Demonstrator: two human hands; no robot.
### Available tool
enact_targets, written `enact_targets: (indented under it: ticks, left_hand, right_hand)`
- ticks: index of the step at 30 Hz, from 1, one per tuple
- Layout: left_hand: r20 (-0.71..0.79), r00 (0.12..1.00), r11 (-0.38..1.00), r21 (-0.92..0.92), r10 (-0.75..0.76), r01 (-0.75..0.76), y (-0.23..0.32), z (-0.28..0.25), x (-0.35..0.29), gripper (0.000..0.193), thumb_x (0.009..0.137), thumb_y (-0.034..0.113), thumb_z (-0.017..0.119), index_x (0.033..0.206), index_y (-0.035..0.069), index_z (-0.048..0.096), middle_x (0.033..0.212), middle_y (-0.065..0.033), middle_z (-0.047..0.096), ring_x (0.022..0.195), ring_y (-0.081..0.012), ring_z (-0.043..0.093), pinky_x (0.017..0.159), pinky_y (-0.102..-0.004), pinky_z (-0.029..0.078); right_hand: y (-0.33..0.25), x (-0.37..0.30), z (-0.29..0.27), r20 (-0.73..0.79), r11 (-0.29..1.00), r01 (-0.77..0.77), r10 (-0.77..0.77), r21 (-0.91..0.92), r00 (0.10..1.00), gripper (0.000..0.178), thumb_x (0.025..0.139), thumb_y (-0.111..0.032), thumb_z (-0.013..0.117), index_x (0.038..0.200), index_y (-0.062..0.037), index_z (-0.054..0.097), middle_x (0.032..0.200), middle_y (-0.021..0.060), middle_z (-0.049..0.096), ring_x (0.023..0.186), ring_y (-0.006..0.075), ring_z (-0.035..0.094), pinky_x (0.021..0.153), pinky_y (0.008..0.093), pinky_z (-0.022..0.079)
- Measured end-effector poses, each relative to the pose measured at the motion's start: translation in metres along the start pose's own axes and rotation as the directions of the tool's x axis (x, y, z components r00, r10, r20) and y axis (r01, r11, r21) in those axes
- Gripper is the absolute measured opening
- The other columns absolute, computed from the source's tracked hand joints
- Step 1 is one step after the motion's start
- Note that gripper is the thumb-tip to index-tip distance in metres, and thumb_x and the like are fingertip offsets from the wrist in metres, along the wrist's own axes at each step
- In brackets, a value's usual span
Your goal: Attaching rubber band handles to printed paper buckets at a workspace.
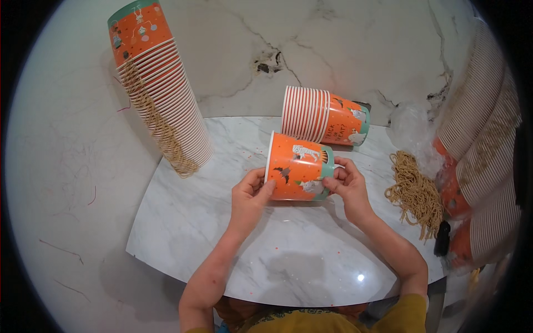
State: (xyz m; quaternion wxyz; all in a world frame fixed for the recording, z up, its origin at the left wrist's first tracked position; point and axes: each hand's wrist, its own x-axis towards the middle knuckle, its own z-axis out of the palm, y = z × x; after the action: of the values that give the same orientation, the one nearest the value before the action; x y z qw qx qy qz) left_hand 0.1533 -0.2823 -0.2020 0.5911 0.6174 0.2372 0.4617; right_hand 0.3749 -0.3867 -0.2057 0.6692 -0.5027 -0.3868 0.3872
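I hold an orange paper bucket point(297, 166) on its side above the small marbled table, its white rim to the left and its green base to the right. It carries bat and ghost pictures. My left hand point(250, 191) grips the rim end, thumb on the near side. At the base end, the fingers and thumb of my right hand point(350, 188) are closed on the green band. Just behind lies a short nested stack of matching buckets point(305, 114), rims to the left. No cord shows on the held bucket; its inside is hidden.
A tall nested bucket stack point(166, 100) with tan cord handles leans at the left. Right of my hands lies a heap of tan cords point(413, 194), near a small black object point(442, 238). More bucket stacks in clear plastic point(480, 144) line the right edge. The marbled table point(183, 222) has a curved edge.
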Motion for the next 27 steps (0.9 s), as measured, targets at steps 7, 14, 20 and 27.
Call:
enact_targets:
  ticks: [7, 14, 20, 27]
  left_hand:
    - [0.101, 0.994, 0.967, 0.242, 0.049, -0.073, -0.028, 0.012, -0.006, 0.022, 0.096, 0.002, 0.064, 0.117, -0.001, 0.067, 0.101, -0.0068, 0.074, 0.094, -0.0138, 0.069, 0.085, -0.0279, 0.052]
    - [0.084, 0.995, 0.935, 0.344, 0.057, -0.082, -0.039, 0.012, -0.007, 0.016, 0.097, 0.005, 0.064, 0.112, -0.001, 0.067, 0.097, -0.0090, 0.074, 0.096, -0.0163, 0.070, 0.086, -0.0293, 0.052]
    - [0.017, 1.000, 0.994, 0.112, 0.006, -0.008, -0.024, 0.008, 0.000, 0.012, 0.103, 0.008, 0.057, 0.108, -0.002, 0.063, 0.091, -0.0011, 0.068, 0.086, -0.0053, 0.058, 0.082, -0.0237, 0.048]
    - [0.064, 0.998, 0.999, 0.032, -0.013, 0.011, -0.019, 0.003, -0.003, 0.014, 0.105, 0.007, 0.054, 0.116, 0.000, 0.058, 0.095, -0.0009, 0.068, 0.086, -0.0018, 0.057, 0.078, -0.0192, 0.046]
  right_hand:
    - [-0.019, 0.020, -0.024, -0.186, 0.978, -0.076, 0.113, 0.195, 0.976, 0.032, 0.095, -0.015, 0.073, 0.122, -0.0052, 0.058, 0.093, 0.0003, 0.070, 0.077, 0.0092, 0.065, 0.068, 0.0259, 0.051]
    - [-0.021, 0.022, -0.026, -0.202, 0.977, -0.103, 0.141, 0.186, 0.969, 0.036, 0.096, -0.021, 0.072, 0.126, -0.0060, 0.059, 0.101, 0.0026, 0.071, 0.080, 0.0094, 0.065, 0.070, 0.0251, 0.051]
    - [-0.010, 0.004, -0.006, 0.007, 0.984, 0.069, -0.069, -0.166, 0.998, 0.059, 0.089, -0.005, 0.075, 0.141, -0.0024, 0.045, 0.093, 0.0004, 0.058, 0.082, 0.0064, 0.055, 0.071, 0.0234, 0.048]
    - [-0.002, -0.001, 0.002, 0.066, 0.978, 0.110, -0.100, -0.176, 0.993, 0.064, 0.089, 0.002, 0.072, 0.144, -0.0038, 0.041, 0.095, -0.0011, 0.054, 0.082, 0.0050, 0.051, 0.072, 0.0217, 0.046]
